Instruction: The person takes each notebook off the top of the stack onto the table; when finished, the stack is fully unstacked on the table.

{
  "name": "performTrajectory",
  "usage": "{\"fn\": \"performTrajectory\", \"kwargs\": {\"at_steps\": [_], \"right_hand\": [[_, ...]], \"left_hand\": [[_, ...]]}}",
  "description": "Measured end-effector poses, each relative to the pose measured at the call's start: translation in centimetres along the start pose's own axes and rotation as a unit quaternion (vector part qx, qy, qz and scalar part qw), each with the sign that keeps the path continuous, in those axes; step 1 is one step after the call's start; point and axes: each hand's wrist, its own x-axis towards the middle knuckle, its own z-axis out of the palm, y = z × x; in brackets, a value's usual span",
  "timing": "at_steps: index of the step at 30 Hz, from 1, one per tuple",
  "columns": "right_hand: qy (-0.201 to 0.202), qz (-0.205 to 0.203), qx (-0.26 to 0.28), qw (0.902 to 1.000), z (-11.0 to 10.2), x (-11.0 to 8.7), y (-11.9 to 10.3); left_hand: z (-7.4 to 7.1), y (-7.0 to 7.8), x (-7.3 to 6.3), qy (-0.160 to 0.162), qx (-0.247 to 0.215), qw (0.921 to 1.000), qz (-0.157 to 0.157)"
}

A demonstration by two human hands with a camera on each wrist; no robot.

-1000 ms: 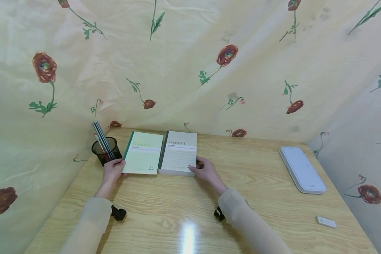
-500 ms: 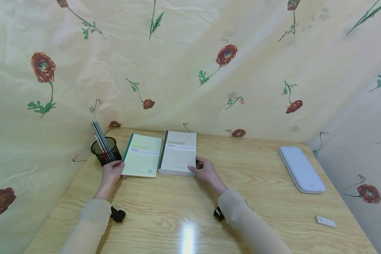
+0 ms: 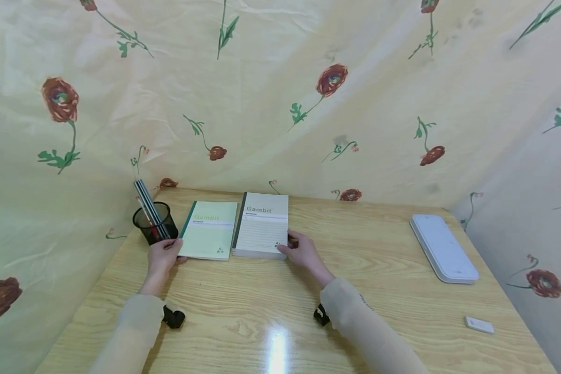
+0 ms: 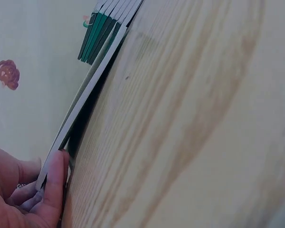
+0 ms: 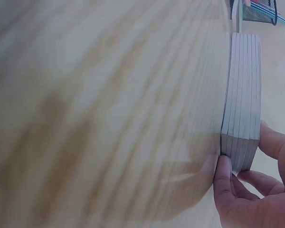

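Note:
A pale green notebook (image 3: 209, 239) with a dark green spine lies at the back left. My left hand (image 3: 162, 254) pinches its near left edge, and in the left wrist view the notebook (image 4: 88, 92) tilts, with a dark gap between it and the table at the hand's side. Just to its right is a stack of several notebooks (image 3: 262, 228), a grey one on top. My right hand (image 3: 304, 253) grips the stack's near right corner; in the right wrist view its thumb lies on the top cover and a fingertip is down by the table.
A black mesh pen cup (image 3: 172, 227) with several pencils (image 3: 150, 205) stands directly left of the green notebook, close to my left hand. Far right are a white flat case (image 3: 445, 249) and a small white eraser-like block (image 3: 479, 325). A flowered cloth (image 3: 262, 104) hangs behind the table.
The green notebook has shifted slightly toward me, its far edge coming nearer, with my left hand still pinching it. My right hand and the stack look the same.

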Motion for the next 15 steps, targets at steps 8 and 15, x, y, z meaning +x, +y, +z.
{"fn": "performTrajectory", "kwargs": {"at_steps": [8,15], "right_hand": [[0.002,-0.005,0.003,1.0000,-0.15,-0.13,-0.20],[0.002,-0.013,-0.003,0.9999,-0.03,-0.07,-0.03]], "left_hand": [[-0.13,0.17,-0.50,0.003,-0.015,0.9996,-0.025],[-0.02,0.20,-0.70,0.013,-0.014,0.9995,-0.026]]}}
